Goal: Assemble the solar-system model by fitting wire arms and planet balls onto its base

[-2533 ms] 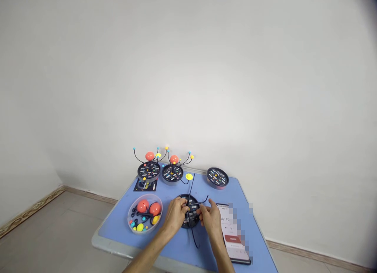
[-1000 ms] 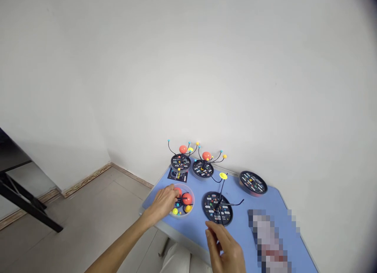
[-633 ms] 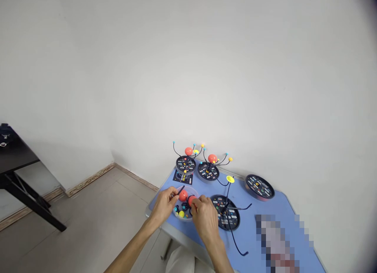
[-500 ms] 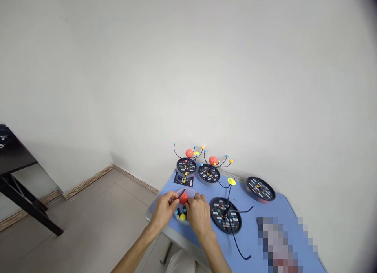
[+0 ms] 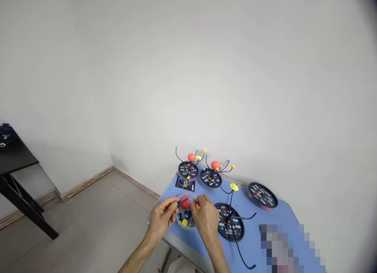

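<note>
Over the near left corner of the blue table (image 5: 266,212), both hands work above a clear round tub (image 5: 186,215) of loose parts. The left hand (image 5: 161,219) has its fingertips pinched together on a thin black rod (image 5: 183,203), which slants up and to the right over the tub. The right hand (image 5: 207,221) is curled with its back to the camera, fingertips close to the rod's upper end; whether it grips anything cannot be told. Inside the tub lie an orange ball (image 5: 185,204), a yellow ball (image 5: 184,222) and small blue pieces. Just right of the tub sits a black round base (image 5: 231,227) with a stem carrying a yellow disc (image 5: 234,186) and long black arms trailing off it. Farther back stand two finished models (image 5: 188,168) with coloured balls on curved arms, and a third base (image 5: 262,195) lies well apart to the right.
</note>
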`<state>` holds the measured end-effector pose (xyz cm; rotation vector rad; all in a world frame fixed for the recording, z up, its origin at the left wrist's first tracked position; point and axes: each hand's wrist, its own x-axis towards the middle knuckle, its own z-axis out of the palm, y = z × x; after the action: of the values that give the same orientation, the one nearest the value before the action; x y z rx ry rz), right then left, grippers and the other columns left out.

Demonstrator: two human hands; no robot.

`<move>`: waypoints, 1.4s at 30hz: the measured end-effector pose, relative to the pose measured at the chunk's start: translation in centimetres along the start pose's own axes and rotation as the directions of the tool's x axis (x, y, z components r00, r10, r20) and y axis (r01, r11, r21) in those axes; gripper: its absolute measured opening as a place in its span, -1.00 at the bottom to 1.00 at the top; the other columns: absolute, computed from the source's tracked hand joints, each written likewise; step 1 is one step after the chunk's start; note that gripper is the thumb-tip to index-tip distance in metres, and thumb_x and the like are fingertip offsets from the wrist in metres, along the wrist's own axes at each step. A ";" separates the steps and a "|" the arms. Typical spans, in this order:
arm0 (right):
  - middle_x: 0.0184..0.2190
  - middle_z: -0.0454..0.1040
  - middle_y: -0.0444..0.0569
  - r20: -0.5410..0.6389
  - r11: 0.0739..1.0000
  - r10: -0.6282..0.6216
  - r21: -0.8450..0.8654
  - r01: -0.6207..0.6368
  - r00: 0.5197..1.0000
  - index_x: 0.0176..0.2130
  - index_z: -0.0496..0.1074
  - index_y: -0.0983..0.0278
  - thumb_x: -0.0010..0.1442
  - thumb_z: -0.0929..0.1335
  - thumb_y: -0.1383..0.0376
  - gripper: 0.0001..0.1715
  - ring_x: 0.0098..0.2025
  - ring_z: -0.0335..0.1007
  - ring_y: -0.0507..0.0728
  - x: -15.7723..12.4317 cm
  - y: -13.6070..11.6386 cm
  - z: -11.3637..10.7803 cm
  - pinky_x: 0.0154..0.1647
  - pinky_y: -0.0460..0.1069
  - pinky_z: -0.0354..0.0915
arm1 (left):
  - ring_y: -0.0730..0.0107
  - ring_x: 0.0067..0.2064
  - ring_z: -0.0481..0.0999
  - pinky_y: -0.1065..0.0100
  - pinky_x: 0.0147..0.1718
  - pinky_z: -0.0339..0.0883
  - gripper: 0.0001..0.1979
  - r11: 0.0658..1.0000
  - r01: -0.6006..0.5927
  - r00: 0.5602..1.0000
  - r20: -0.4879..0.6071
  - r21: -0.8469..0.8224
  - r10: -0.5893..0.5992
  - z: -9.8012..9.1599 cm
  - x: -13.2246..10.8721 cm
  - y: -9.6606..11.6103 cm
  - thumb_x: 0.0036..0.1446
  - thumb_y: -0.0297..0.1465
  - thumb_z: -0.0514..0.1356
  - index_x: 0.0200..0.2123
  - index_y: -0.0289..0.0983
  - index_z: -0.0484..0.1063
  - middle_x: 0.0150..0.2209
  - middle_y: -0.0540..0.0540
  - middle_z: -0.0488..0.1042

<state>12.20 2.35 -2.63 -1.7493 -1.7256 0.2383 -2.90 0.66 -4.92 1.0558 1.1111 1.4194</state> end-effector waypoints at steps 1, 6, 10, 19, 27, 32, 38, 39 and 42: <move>-0.39 0.56 0.07 -0.020 0.997 0.028 0.073 -0.026 0.999 -0.45 0.49 0.29 0.15 0.27 0.38 -0.76 -0.43 0.45 0.17 0.0 0.3 -0.6 -0.44 -0.02 0.17 | 0.51 -0.62 0.30 0.49 -0.70 0.11 -0.40 1.000 0.009 1.000 0.011 -0.024 -0.009 0.0 -0.3 0.3 -0.15 0.08 0.34 -0.30 -0.37 0.61 -0.57 -0.01 0.43; -0.63 0.44 -0.10 -0.018 0.878 0.161 0.460 -0.135 0.987 -0.47 0.34 0.22 0.18 0.21 0.11 -0.69 -0.63 0.32 0.09 -1.3 1.9 -3.3 -0.64 -0.05 0.19 | 0.49 -0.55 0.36 0.43 -0.55 0.31 -0.56 0.998 -0.002 0.990 0.137 -0.062 0.011 0.5 -2.2 1.7 -0.02 -0.09 0.37 -0.21 -0.33 0.63 -0.53 0.00 0.42; -0.56 0.50 -0.10 0.143 0.323 0.287 0.917 -0.236 0.947 -0.44 0.34 0.23 0.03 0.43 0.00 -0.62 -0.64 0.27 0.01 -3.6 2.3 -4.9 -0.71 -0.13 0.12 | 0.45 -0.49 0.42 0.43 -0.54 0.37 -0.68 0.989 -0.144 0.970 0.194 -0.038 0.148 1.1 -3.8 2.1 0.07 -0.19 0.33 -0.17 -0.25 0.63 -0.42 -0.02 0.41; -0.51 0.50 -0.09 0.352 -0.197 0.309 0.932 -0.303 0.883 -0.35 0.58 0.30 -0.26 0.64 0.17 -0.55 -0.61 0.19 -0.10 -7.2 2.4 -7.3 -0.65 -0.20 0.13 | 0.53 -0.51 0.47 0.42 -0.45 0.45 -0.77 0.926 -0.374 0.906 0.236 0.061 0.350 1.3 -7.1 3.9 0.26 -0.31 0.17 -0.10 -0.12 0.60 -0.23 -0.06 0.45; -0.56 0.46 -0.11 0.324 -0.249 0.247 0.932 -0.263 0.913 -0.37 0.60 0.31 -0.17 0.62 0.16 -0.62 -0.67 0.06 -0.15 -8.8 2.6 -8.3 -0.69 -0.22 -0.04 | 0.47 -0.55 0.50 0.43 -0.47 0.46 -0.79 0.937 -0.343 0.927 0.184 0.067 0.326 1.9 -9.4 4.0 0.25 -0.30 0.19 -0.13 -0.17 0.59 -0.46 0.02 0.46; -0.54 0.48 -0.10 0.260 -0.181 0.240 0.959 -0.220 0.935 -0.37 0.59 0.30 -0.08 0.59 0.10 -0.65 -0.67 0.04 -0.15 -9.3 2.8 -8.5 -0.70 -0.21 -0.03 | 0.42 -0.50 0.55 0.40 -0.36 0.46 -0.79 0.947 -0.318 0.938 0.164 0.049 0.307 1.9 -10.1 2.8 0.23 -0.31 0.22 -0.10 -0.17 0.57 -0.48 0.02 0.51; -0.48 0.56 -0.02 0.116 0.053 0.307 0.989 -0.139 0.945 -0.26 0.57 0.26 0.05 0.51 0.00 -0.60 -0.58 0.31 0.01 -10.5 3.2 -8.8 -0.70 -0.16 0.15 | 0.42 -0.51 0.54 0.39 -0.44 0.47 -0.82 0.933 -0.360 0.916 0.183 -0.016 0.356 2.3 -10.5 3.3 0.20 -0.37 0.25 -0.13 -0.15 0.58 -0.42 0.01 0.49; -0.51 0.54 -0.04 0.096 0.083 0.323 0.988 -0.129 0.942 -0.25 0.57 0.27 0.04 0.51 0.00 -0.58 -0.60 0.32 0.02 -10.8 3.2 -8.8 -0.70 -0.15 0.17 | 0.43 -0.52 0.54 0.40 -0.47 0.47 -0.82 0.922 -0.385 0.900 0.211 -0.026 0.382 2.4 -10.4 3.6 0.19 -0.38 0.25 -0.14 -0.15 0.59 -0.39 0.00 0.49; -0.53 0.53 -0.08 0.043 0.120 0.367 0.988 -0.093 0.929 -0.21 0.59 0.26 -0.02 0.56 0.05 -0.57 -0.60 0.32 0.02 -11.4 2.9 -9.1 -0.67 -0.11 0.25 | 0.45 -0.55 0.53 0.40 -0.54 0.47 -0.82 0.906 -0.422 0.873 0.253 -0.039 0.418 2.8 -10.4 4.1 0.19 -0.39 0.25 -0.15 -0.15 0.61 -0.33 -0.04 0.48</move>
<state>18.33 -11.03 -0.85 -0.8684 -0.6400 1.0412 0.19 -9.69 -0.87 1.5143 0.7302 1.5515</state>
